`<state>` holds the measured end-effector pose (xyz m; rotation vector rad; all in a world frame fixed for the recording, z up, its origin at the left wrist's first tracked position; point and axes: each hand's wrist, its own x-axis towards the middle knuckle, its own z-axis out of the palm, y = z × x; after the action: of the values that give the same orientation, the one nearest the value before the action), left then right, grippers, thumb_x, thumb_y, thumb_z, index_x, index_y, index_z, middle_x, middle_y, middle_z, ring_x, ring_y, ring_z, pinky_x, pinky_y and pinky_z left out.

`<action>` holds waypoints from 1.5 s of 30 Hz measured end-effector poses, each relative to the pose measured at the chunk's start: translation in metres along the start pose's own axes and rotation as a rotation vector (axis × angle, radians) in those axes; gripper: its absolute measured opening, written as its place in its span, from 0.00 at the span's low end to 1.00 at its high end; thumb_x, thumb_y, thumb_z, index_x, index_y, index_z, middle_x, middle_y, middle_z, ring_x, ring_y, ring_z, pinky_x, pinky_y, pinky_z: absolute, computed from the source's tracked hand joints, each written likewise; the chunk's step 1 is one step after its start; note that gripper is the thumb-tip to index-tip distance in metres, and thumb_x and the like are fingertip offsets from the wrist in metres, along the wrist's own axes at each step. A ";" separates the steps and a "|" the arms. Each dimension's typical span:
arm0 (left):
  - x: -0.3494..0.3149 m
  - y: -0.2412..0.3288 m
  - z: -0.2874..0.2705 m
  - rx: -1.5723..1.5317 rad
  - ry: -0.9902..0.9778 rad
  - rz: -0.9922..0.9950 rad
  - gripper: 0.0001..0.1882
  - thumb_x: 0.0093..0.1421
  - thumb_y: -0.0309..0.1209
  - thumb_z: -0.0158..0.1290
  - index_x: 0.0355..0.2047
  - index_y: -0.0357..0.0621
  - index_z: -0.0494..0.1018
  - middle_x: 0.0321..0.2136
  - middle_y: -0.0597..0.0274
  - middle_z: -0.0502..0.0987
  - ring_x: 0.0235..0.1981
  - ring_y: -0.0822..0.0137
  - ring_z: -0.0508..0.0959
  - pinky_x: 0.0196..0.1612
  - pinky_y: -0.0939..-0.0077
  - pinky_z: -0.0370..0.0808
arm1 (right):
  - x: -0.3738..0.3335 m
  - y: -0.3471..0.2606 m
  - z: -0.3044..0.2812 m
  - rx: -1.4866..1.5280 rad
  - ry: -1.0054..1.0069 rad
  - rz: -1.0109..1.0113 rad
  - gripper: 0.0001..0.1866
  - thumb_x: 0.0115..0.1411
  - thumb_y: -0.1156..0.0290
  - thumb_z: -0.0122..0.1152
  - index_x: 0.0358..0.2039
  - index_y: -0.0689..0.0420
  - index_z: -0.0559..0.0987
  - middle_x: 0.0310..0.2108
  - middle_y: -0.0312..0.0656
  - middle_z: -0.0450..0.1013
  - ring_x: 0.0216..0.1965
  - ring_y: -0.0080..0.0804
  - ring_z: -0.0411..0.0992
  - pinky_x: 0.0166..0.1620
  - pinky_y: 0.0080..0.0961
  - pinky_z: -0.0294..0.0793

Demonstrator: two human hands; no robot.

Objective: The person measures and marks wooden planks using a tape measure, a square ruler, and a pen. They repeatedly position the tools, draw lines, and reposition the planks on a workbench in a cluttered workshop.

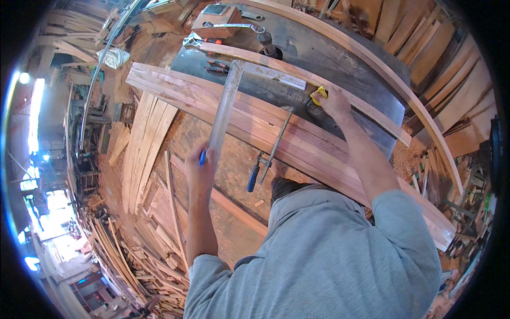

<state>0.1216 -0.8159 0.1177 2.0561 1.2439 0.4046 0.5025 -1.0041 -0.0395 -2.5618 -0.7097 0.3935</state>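
My left hand (pixel 200 162) is closed around the lower end of the long blade of a metal framing square (pixel 224 109), with a blue pen (pixel 203 156) also between its fingers. The square's long blade crosses the pinkish boards (pixel 260 119); its shorter arm lies along a narrow curved wooden strip (pixel 361 103). My right hand (pixel 336 103) grips a small yellow tape measure (pixel 319 95) beside that strip, over the dark metal table. A bar clamp (pixel 277 143) with a blue handle sits across the near edge of the boards.
On the dark metal table (pixel 212 85) are pliers (pixel 217 67), a wrench (pixel 234 25) and a wooden block (pixel 218 20). A long curved wooden piece (pixel 393 74) arcs along the far side. Scrap wood (pixel 159 255) and leaning boards (pixel 419 48) surround the area.
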 end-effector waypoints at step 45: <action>0.034 0.012 0.042 -0.005 -0.693 0.088 0.15 0.60 0.37 0.67 0.42 0.40 0.83 0.29 0.69 0.80 0.29 0.79 0.76 0.34 0.79 0.74 | -0.211 -0.022 -0.106 0.367 -0.167 -0.168 0.11 0.62 0.69 0.66 0.40 0.58 0.74 0.37 0.46 0.74 0.39 0.42 0.76 0.43 0.38 0.75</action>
<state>0.1703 -0.8072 0.0933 1.9906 0.7274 -0.2593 0.3592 -1.1377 0.0938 -2.1259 -0.8206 0.6235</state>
